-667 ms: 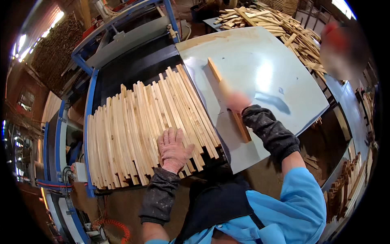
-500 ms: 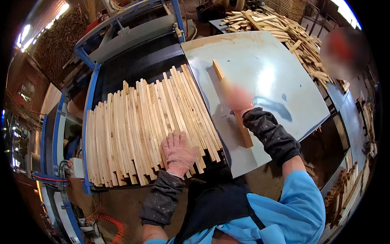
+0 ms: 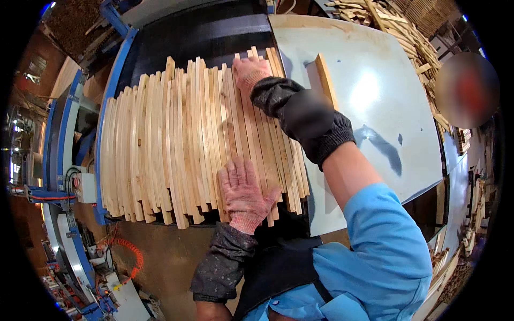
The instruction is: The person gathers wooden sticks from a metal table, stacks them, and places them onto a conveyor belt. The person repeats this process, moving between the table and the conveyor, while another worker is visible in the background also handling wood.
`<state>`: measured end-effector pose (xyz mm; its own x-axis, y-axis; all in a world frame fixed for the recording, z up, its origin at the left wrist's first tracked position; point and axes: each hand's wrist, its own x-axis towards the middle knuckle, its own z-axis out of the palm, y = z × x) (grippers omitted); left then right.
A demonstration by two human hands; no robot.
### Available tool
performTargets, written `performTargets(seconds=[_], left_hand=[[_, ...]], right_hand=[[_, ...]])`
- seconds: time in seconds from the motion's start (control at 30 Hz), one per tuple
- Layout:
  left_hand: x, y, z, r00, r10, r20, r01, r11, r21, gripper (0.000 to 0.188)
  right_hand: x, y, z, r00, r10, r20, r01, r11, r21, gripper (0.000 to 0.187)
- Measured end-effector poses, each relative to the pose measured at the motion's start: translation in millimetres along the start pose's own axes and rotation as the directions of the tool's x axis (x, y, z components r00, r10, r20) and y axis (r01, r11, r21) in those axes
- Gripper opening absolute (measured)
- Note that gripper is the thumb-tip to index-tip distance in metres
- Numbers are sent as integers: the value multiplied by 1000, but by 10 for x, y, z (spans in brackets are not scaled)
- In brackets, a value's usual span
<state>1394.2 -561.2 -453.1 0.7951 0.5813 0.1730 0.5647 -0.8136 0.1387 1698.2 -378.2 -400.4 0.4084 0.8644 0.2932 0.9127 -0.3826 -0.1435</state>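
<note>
A row of long pale wooden strips [image 3: 152, 144] lies side by side on a black belt bed [image 3: 209, 40]. My left hand [image 3: 245, 192], in a pinkish knitted glove, rests flat with fingers spread on the near part of the row. Over the far ends of the strips, towards the right of the row, my right hand [image 3: 250, 72] has its gloved fingers bent down on the wood. A single thicker wooden piece [image 3: 326, 80] lies on the pale metal sheet [image 3: 369, 59], apart from both hands. My right forearm hides its near end.
Blue machine framing [image 3: 115, 80] borders the bed's left side. Loose wood offcuts [image 3: 396, 32] are heaped beyond the sheet, near a blurred person [image 3: 467, 91]. A coiled orange hose [image 3: 136, 257] hangs at lower left, below a grey control box [image 3: 85, 187].
My right hand has left the wooden piece on the sheet and moved left to the strips' far ends. My left hand stays on the row. The whole view has shifted.
</note>
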Motion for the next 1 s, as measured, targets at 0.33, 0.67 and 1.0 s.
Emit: performTargets(seconds=[0.33, 0.67, 1.0], left_hand=[[43, 16, -51, 1000, -23, 15, 23, 1000, 1, 117], [20, 95, -55, 968, -31, -248, -23, 978, -209, 80], [72, 234, -818, 927, -354, 126, 115, -52, -992, 32]], right_hand=[[212, 46, -243, 987, -44, 153, 22, 989, 146, 39], [-479, 91, -1186, 1000, -5, 16, -16, 51, 999, 67], [-3213, -89, -1351, 803, -267, 533, -514, 142, 846, 74]])
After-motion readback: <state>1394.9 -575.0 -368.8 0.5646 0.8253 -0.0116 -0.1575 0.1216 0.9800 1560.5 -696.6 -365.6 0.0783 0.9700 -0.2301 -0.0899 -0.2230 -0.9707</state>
